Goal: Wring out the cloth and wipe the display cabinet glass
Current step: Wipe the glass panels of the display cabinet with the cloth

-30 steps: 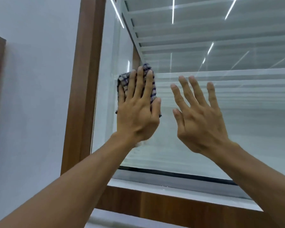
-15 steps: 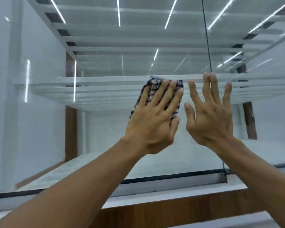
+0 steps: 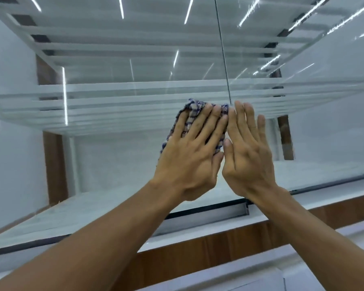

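Brown wood band (image 3: 198, 248) below; white ledge (image 3: 324, 250) beneath (strip-light glints (image 3: 64, 95) overhead).

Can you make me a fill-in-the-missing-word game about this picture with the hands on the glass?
1. The left hand presses a checked ____ flat on the glass.
2. The right hand holds ____, and its fingers are straight.
3. Below the glass runs a brown strip made of ____.

Missing words: cloth; nothing; wood.
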A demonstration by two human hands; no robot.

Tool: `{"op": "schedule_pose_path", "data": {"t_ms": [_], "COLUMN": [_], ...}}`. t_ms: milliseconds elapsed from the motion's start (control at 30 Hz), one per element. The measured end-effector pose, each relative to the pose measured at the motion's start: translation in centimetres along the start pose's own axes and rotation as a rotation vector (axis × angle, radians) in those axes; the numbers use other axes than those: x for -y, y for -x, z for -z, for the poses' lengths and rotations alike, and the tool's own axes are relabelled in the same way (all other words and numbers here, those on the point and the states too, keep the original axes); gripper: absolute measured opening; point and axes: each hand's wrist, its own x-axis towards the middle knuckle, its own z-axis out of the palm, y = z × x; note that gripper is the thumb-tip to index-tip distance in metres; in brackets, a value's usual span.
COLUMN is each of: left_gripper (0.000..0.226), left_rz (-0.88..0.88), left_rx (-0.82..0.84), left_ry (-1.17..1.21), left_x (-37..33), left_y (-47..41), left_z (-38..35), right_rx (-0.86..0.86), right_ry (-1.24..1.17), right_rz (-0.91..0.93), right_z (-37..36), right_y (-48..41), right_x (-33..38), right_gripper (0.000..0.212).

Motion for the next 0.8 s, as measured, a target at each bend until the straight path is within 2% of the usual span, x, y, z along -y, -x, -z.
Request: {"op": "schedule_pose_path", "data": {"t_ms": [133, 300, 500, 800], "left_gripper": [0.066, 0.067, 0.068, 0.068], "left_rz": [0.060, 0.166, 0.331, 0.468], "left_rx": [-0.036, -0.067, -0.141, -0.126], "left_ry": [-0.026, -0.071, -0.109, -0.096], "left_x": [3.1, 8.1, 15.4, 23.5], "left_y": [3.1, 7.0, 13.8, 19.4], "left_z": [1.2, 3.3, 5.8, 8.9], "right_rx": [0.014, 0.068, 0.128, 0.149], "right_ry": [-0.002, -0.074, -0.052, -0.071], "right_rz": [0.067, 0.059, 0.226, 0.318], "right_z": [-1.4, -3.7, -6.5, -9.4], "right_y": [-0.6, -2.6, -3.6, -5.6], "right_x": [3.8, 10.3, 19.5, 30.1], "right_gripper": [0.059, 0.061, 0.064, 0.066]}}
